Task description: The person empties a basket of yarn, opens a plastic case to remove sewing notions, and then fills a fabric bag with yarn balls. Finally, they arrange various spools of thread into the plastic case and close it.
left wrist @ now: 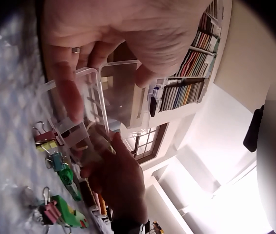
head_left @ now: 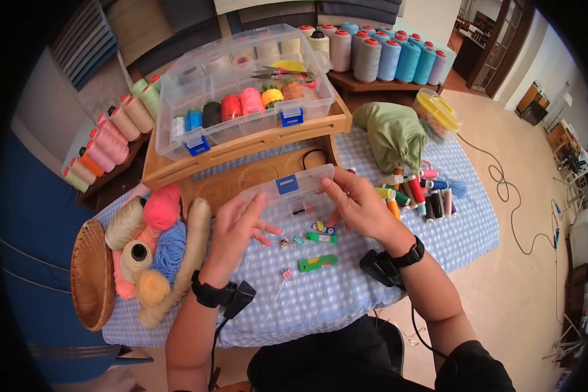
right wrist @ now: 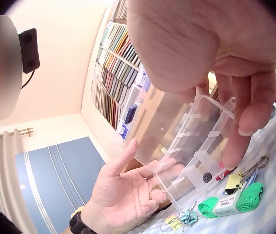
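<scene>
Compartment box (right wrist: 189, 156) set crosswise, lid (head_left: 309, 180) raised

Clear plastic box shown between the hands, its long axis running from left to right across the person's front. The right hand (head_left: 366, 209) is nearer the box: it grips the right end, thumb on the lid's corner. The left hand (head_left: 232, 235) lies at the opposite end, its fingers spread and unclenched; whether they bear any weight cannot be told. From the right hand's hold, the box extends leftward toward the left palm. In the head view the long axis slants, right end farther from the person; the lid's latch edge stands uppermost, with the blue latch (head_left: 287, 184) near mid-length. Beneath and nearer the person lie a green skein (head_left: 322, 238) and a pink binder clip (head_left: 287, 272).
</scene>
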{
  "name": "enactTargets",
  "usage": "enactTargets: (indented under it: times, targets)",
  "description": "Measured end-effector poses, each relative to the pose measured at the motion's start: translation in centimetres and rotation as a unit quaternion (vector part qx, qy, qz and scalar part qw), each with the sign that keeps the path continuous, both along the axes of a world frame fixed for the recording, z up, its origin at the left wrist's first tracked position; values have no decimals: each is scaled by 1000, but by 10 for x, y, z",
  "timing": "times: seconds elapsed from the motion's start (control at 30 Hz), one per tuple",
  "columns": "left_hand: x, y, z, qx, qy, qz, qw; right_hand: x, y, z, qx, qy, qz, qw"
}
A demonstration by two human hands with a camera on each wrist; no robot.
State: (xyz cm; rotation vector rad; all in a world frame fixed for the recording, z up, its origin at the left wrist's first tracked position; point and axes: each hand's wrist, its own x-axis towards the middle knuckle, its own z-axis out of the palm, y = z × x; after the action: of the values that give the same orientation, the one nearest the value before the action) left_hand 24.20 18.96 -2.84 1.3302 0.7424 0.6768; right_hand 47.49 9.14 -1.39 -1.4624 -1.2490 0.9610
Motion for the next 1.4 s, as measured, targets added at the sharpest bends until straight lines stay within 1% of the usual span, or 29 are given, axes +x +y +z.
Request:
enactTargets:
  times: [0.07,0.1,0.17,0.23,0.27,0.3,0.33,0.4,0.47,0.5,0.57,0.6,0.67,0.7,0.77,0.83,0.9,0.97,1.03,1.1,1.17,1.2,1.23,1.27,1.3,1.4]
  targets:
    - [0,-1,1,11,6,9,1000,0,0,2,-20,-6,5,1000]
    - [-2,0,1,21,20,-3,1000,1,0,1,-21,-5,4,1000]
    - [-2,-1,0,30,35,-14,999,2,1,-3,-29,30,-5,999]
    - [-2,-4,1,35,-5,-35,999,6,2,-5,-26,28,0,999]
    - [-2,-5,0,34,-5,-35,999,7,2,-6,-23,26,6,999]
    - [-2,-6,0,63,-14,-36,997,7,1,-5,-24,27,6,999]
    - [-2,-6,0,91,-23,-38,995,6,0,-4,-8,24,8,1000]
    - [-3,-8,1,98,-36,-42,994,7,0,-7,8,21,9,1000]
    - [-3,-9,2,104,-50,-45,992,9,2,-15,52,16,7,998]
    - [-4,-8,3,118,-64,-45,990,10,2,-17,52,16,7,999]
    - [-4,-8,2,132,-78,-46,987,9,1,-16,107,3,6,994]
    - [-4,-7,1,141,-82,-45,986,9,0,-14,107,3,7,994]
    - [-5,-6,0,149,-86,-45,984,12,-2,-9,41,-31,22,998]
    - [-5,-5,0,134,-68,-44,988,9,-2,-10,41,-31,22,998]
    - [-4,-4,-1,118,-51,-43,991,4,0,-11,104,9,-16,994]
    - [-4,-2,-2,73,-39,-19,996,6,0,-11,105,-8,-20,994]
    - [-3,-1,-2,61,-24,-17,998,7,0,-8,105,-25,-24,994]
    - [-3,1,-2,48,-9,-16,999,7,-1,-2,80,-66,-24,994]
    - [-3,3,-1,18,26,-24,999,8,4,-9,91,-66,-21,993]
    - [-1,2,2,1,31,-22,999,11,6,-13,99,-63,-23,993]
    - [1,0,2,-23,38,-19,999,12,7,-11,30,-59,-23,998]
    - [2,3,1,-1,51,-23,998,13,9,-14,24,-56,-24,998]
    - [1,3,-1,20,64,-26,997,12,11,-14,47,-61,-19,997]
    - [0,3,-4,16,66,-26,997,10,11,-13,70,-67,-13,995]
    - [0,6,-6,23,81,-27,996,11,7,-7,20,-89,-14,996]
    - [0,7,-12,45,97,-14,994,15,11,-18,13,-103,-20,994]
